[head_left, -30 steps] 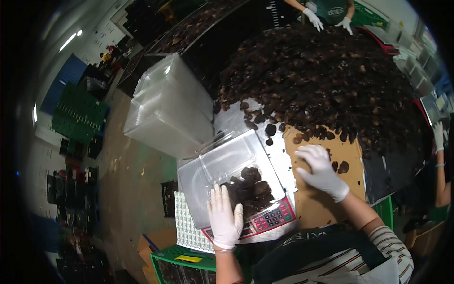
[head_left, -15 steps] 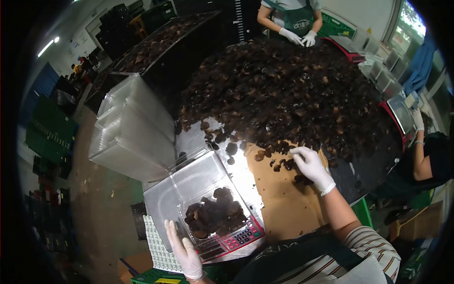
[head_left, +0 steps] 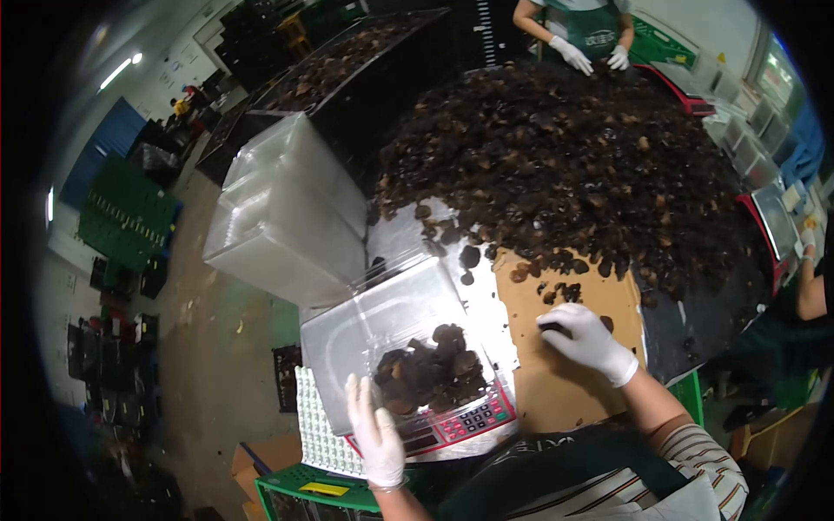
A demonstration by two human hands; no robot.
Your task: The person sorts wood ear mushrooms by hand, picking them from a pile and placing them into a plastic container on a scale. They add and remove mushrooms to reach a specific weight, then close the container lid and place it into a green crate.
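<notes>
My left hand (head_left: 376,437), in a white glove, rests with fingers stretched at the left edge of a clear plastic box (head_left: 379,365) on the red-edged scale (head_left: 323,346). Dark mushroom-like pieces (head_left: 426,373) lie in the box. Over the brown cardboard (head_left: 530,391), my right hand (head_left: 588,340), also gloved, is closed on a dark piece (head_left: 554,328) that shows at its fingertips. Beyond the cardboard spreads a big heap of the same dark pieces (head_left: 565,156).
A tall stack of clear boxes (head_left: 291,208) stands behind the scale. Across the heap a co-worker's gloved hands (head_left: 571,54) touch the pieces. Another co-worker's arm (head_left: 812,282) is at the far right near a second scale (head_left: 769,217). A label sheet (head_left: 321,425) lies at the lower left.
The whole view has shifted, so things sit further right. My right hand has drawn back from the heap's edge toward me and now holds a dark piece. My left hand stays beside the box.
</notes>
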